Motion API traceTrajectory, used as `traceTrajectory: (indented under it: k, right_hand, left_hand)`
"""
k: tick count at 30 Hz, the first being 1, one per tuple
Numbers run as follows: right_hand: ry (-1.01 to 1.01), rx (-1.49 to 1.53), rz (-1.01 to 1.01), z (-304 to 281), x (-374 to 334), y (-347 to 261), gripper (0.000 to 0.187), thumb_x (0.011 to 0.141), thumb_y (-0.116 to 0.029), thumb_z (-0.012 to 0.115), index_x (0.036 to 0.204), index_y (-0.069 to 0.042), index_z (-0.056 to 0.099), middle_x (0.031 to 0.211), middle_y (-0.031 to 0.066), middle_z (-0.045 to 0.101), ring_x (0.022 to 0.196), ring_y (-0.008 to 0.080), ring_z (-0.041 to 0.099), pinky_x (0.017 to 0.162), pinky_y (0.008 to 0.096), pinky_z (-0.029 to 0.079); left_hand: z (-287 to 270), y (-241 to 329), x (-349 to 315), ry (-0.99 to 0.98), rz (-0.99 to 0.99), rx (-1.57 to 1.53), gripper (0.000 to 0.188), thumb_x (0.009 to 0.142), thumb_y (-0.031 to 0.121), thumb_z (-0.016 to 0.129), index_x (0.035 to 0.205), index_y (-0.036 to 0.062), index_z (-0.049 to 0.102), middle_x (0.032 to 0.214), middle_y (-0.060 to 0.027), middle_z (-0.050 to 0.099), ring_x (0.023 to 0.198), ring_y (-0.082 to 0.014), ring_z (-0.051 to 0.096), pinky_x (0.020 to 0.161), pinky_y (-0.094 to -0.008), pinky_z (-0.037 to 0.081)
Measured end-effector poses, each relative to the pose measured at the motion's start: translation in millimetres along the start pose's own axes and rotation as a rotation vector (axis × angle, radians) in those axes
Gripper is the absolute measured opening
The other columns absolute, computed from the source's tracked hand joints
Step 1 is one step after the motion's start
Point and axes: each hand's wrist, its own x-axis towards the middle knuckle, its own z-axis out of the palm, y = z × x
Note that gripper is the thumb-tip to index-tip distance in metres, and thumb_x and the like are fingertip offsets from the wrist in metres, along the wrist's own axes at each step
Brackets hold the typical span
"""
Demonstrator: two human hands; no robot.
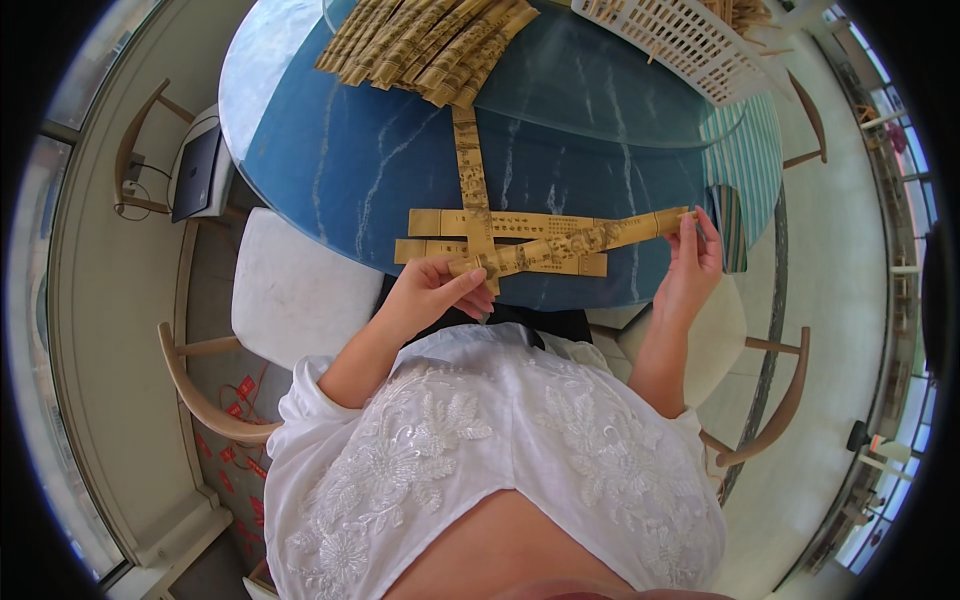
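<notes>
A long, narrow gold paper sleeve [590,239] with dark printing stretches slantwise between my hands, over the table. My left hand [432,292] is closed on its left end, thumb on top. The fingertips of my right hand [690,255] pinch the higher right end. Beneath it, two similar flat gold sleeves, an upper one [540,224] and a lower one [425,250], lie crosswise near the table's front edge. Another gold sleeve [468,160] runs lengthwise from the pile toward my left hand and passes under the held one.
A pile of filled-looking gold sleeves [425,45] lies at the far side of the blue marbled table [350,190]. A white plastic basket [660,40] with thin wooden sticks [742,14] stands far right. A striped cloth [733,228] hangs at the right edge. Chairs surround the table; one holds a laptop [196,172].
</notes>
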Motion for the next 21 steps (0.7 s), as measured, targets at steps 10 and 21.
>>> traceTrajectory:
  k: [10, 21]
  right_hand:
    - [-0.026, 0.004, -0.013, -2.4, 4.2, 0.2, 0.026, 0.093, -0.007, 0.069, 0.118, 0.001, 0.064, 0.103, 0.0076, 0.069, 0.090, 0.0111, 0.065, 0.079, 0.0271, 0.054]
    - [-0.050, 0.006, -0.014, 4.8, -1.3, 3.2, 0.032, 0.091, -0.007, 0.071, 0.122, -0.002, 0.063, 0.099, 0.0088, 0.070, 0.089, 0.0110, 0.064, 0.079, 0.0276, 0.054]
  left_hand:
    - [9.6, 3.9, -2.9, 0.058, -0.011, -0.055, 0.023, 0.099, 0.017, 0.063, 0.103, -0.0050, 0.068, 0.092, -0.0150, 0.073, 0.079, -0.0218, 0.073, 0.069, -0.0320, 0.061]
    - [3.3, 6.1, -2.1, 0.030, -0.006, -0.061, 0.025, 0.099, 0.016, 0.062, 0.108, -0.0059, 0.068, 0.096, -0.0154, 0.073, 0.082, -0.0217, 0.073, 0.071, -0.0315, 0.062]
